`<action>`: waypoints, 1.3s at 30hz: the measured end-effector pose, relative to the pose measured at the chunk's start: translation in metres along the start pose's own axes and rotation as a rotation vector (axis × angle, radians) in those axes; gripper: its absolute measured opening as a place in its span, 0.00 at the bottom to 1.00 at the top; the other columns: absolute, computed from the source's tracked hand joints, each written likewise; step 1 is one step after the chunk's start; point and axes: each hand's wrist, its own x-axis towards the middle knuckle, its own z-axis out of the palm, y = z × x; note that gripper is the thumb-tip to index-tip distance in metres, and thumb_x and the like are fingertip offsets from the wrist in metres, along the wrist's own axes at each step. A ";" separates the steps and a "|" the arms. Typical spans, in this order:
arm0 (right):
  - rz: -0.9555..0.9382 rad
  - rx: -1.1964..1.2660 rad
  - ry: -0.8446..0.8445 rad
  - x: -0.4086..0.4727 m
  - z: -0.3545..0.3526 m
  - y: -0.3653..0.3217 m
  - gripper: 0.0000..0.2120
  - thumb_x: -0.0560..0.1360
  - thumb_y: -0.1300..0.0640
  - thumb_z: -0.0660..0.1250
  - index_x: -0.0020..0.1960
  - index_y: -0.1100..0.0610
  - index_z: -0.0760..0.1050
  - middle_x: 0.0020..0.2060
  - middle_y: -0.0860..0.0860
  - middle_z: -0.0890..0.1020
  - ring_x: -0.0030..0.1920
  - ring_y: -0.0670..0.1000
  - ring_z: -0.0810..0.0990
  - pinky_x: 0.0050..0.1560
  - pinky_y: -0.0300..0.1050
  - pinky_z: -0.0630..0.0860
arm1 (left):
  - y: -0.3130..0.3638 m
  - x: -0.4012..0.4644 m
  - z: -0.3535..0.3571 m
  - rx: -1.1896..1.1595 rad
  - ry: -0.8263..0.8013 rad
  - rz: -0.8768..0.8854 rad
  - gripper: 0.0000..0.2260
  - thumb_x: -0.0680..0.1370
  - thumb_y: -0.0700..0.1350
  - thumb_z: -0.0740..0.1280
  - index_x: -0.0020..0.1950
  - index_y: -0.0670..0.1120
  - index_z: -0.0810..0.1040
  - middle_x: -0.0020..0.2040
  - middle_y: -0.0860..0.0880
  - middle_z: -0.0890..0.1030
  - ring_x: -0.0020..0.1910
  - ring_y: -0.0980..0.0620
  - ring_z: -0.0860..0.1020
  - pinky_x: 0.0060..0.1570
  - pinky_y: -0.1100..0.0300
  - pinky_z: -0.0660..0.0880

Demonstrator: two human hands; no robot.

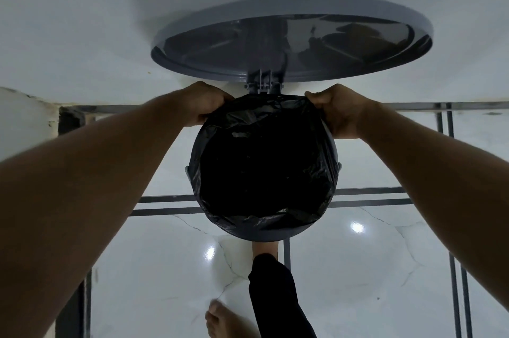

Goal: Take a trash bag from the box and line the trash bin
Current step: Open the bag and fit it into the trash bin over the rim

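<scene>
The left hand (pixel 205 102) had its fingers curled tight, pinching the black trash bag (pixel 264 169) at the far-left edge of the bin's rim (pixel 265 237). The bag was draped inside and over that rim, between both hands. The right hand (pixel 340 111) gripped the far-right edge likewise, under the raised lid (pixel 292 43).

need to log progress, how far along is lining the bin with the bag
Mostly done. The black trash bag is already open inside the trash bin, its edge folded over the near rim. In hand: the left hand and right hand each grip the bag's edge at the far rim, by the hinge of the raised lid. Left: settle that far edge over the rim, let go, and close the lid.
</scene>
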 end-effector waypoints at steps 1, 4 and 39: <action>0.000 0.008 0.008 -0.001 0.001 0.000 0.13 0.79 0.49 0.67 0.54 0.58 0.83 0.48 0.53 0.85 0.53 0.55 0.83 0.63 0.54 0.77 | -0.002 -0.002 -0.002 -0.009 -0.016 -0.005 0.12 0.80 0.36 0.65 0.51 0.49 0.86 0.53 0.47 0.85 0.48 0.52 0.82 0.51 0.60 0.81; 0.003 0.073 0.041 -0.002 0.003 0.003 0.13 0.77 0.50 0.71 0.56 0.57 0.81 0.48 0.53 0.83 0.52 0.55 0.83 0.58 0.52 0.79 | -0.013 -0.009 -0.012 -0.159 -0.034 -0.005 0.09 0.82 0.42 0.66 0.57 0.47 0.85 0.56 0.48 0.86 0.49 0.54 0.82 0.51 0.62 0.78; -0.298 -0.088 0.362 -0.034 0.021 0.010 0.07 0.78 0.63 0.71 0.42 0.57 0.84 0.39 0.53 0.85 0.35 0.49 0.80 0.35 0.36 0.73 | 0.043 -0.036 0.118 1.036 0.113 1.139 0.14 0.80 0.54 0.61 0.61 0.56 0.83 0.56 0.53 0.82 0.55 0.49 0.80 0.54 0.57 0.75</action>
